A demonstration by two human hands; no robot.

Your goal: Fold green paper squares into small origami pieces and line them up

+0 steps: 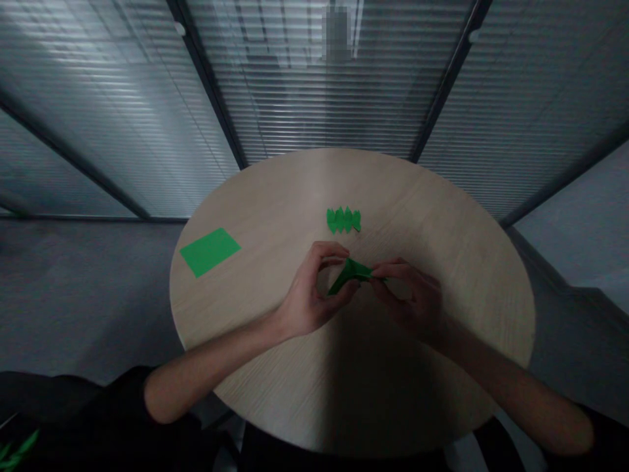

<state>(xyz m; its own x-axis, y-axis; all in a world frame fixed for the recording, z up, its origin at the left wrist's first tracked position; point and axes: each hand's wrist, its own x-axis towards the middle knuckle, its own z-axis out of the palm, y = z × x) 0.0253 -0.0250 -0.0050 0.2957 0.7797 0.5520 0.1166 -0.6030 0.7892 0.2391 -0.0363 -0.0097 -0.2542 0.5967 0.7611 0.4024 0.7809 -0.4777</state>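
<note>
While I watch from far away through the head camera, I start at the far left, where some green pointy bits (25, 448) show well back from the left hand, down by the dark sleeve, and I can't tell what they are. Next comes a flat green sheet (210, 252), lying to the left of the left hand, with straight sides and a smooth look, like paper. It lies on the round table (275, 196), which is pale and has thin lines like wood. Then I see the left hand (305, 301), its thumb and pointing finger curved round and pinching the wide end of a folded green piece (358, 269). That piece sits right between the two hands, and its long way runs from the left fingertips across to the right ones. Both hands touch it, so I can't call one nearer. It looks like thin, creased paper, wide on the left and skinny on the right. Just past the left fingertips is a zigzag green row (340, 220), full of little points, touching neither hand. Last is the right hand (417, 300), darker in the shade, its thumb and finger squeezed together on the skinny end.
</note>
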